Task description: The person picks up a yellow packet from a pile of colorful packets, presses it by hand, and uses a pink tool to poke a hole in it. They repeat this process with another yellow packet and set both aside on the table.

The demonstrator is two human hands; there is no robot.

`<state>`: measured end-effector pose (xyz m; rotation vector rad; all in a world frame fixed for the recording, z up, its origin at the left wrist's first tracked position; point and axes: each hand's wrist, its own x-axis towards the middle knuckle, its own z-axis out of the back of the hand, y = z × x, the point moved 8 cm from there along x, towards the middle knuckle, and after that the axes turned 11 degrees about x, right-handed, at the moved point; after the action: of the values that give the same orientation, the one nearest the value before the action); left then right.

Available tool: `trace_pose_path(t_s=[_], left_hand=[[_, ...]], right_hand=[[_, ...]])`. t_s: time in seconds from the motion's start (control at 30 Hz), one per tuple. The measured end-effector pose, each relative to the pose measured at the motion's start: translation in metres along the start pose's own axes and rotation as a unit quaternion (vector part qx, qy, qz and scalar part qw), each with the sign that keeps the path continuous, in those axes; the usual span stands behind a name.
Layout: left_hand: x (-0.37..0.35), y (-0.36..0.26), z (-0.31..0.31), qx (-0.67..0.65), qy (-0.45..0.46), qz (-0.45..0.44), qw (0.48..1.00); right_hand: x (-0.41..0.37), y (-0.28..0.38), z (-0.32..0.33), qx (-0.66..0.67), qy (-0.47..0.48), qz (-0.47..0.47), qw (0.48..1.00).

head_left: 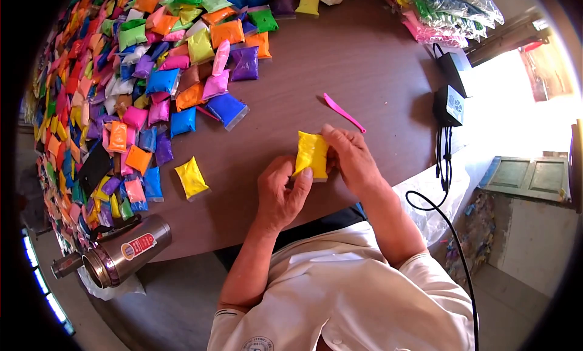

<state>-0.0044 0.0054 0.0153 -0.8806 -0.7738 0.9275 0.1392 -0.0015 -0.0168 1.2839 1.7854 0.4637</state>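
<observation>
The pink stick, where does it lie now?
In the head view, the pink stick lies on the brown table, just beyond the right hand and the yellow packet.

Item: yellow packet (311, 154)
Appearance: small clear plastic pouch, rectangular, plump with bright yellow powder.
Pose: long side runs away from the person, broad face towards the camera.
Hold: pinched from both sides. The left hand (279, 196) has its thumb on the lower left edge, and the right hand (352, 159) grips the right edge.
Position: near the pink stick (343, 113), on the person's side of it, not touching.
Contact with the surface below: cannot be determined.
</observation>
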Motion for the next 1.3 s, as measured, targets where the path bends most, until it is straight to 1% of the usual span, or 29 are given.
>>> trace_pose_path(t_s=[0.13,0.2,0.23,0.33,0.37,0.43,0.47,0.53,0.63,0.73,0.93,1.0,1.03,1.07,1.13,1.2,1.27,1.3], left_hand=[[0.0,0.003,-0.002,-0.005,0.004,-0.004,1.0],[0.001,0.002,-0.001,0.0,-0.014,-0.022,1.0],[0.001,0.001,-0.001,0.001,-0.015,-0.022,1.0],[0.001,-0.004,0.0,-0.014,-0.018,-0.014,1.0],[0.001,-0.005,0.0,-0.006,-0.014,-0.013,1.0],[0.001,-0.005,0.001,0.004,-0.01,-0.011,1.0],[0.001,-0.003,0.0,0.005,-0.004,-0.004,1.0],[0.001,0.0,0.0,0.008,0.002,0.004,1.0],[0.0,0.001,0.001,-0.005,-0.018,-0.005,1.0],[0.0,0.001,-0.001,0.003,-0.002,0.004,1.0],[-0.001,-0.001,0.004,-0.007,-0.02,0.011,1.0],[0.0,0.0,0.0,-0.047,0.007,0.02,0.999],[0.0,-0.003,0.002,-0.042,-0.012,0.004,0.999],[-0.001,-0.002,0.004,-0.031,-0.02,0.01,0.999],[-0.001,-0.003,0.004,-0.019,-0.018,0.007,1.0],[-0.001,-0.005,0.007,-0.005,-0.027,0.007,1.0],[-0.001,-0.008,0.002,0.054,-0.01,-0.056,0.997],[-0.001,-0.007,0.002,0.044,-0.01,-0.06,0.997]], right_hand=[[-0.001,-0.002,-0.006,-0.006,0.006,-0.022,1.0],[-0.006,0.009,-0.028,-0.064,0.05,0.064,0.995],[-0.004,0.006,-0.028,-0.063,0.063,0.051,0.995],[-0.001,-0.001,-0.025,-0.048,0.087,0.057,0.993],[-0.002,-0.002,-0.025,-0.048,0.087,0.057,0.993],[-0.002,-0.001,-0.027,0.017,0.082,0.081,0.993],[-0.002,-0.002,-0.029,0.018,0.083,0.081,0.993],[-0.002,0.003,-0.024,0.011,0.036,0.116,0.993],[0.0,0.003,-0.02,-0.003,0.015,0.104,0.994],[0.001,0.003,-0.021,0.008,0.009,0.118,0.993],[-0.009,0.011,-0.032,-0.026,0.025,0.141,0.989],[-0.012,0.014,-0.033,-0.028,0.034,0.132,0.99],[-0.012,0.016,-0.032,-0.029,0.033,0.13,0.991],[-0.014,0.019,-0.034,-0.024,0.046,0.123,0.991],[-0.014,0.017,-0.025,-0.134,0.01,0.051,0.99],[-0.013,0.016,-0.024,-0.141,0.036,0.051,0.988],[-0.012,0.012,-0.025,-0.151,0.057,0.052,0.985],[-0.013,0.014,-0.026,-0.153,0.067,0.079,0.983]])
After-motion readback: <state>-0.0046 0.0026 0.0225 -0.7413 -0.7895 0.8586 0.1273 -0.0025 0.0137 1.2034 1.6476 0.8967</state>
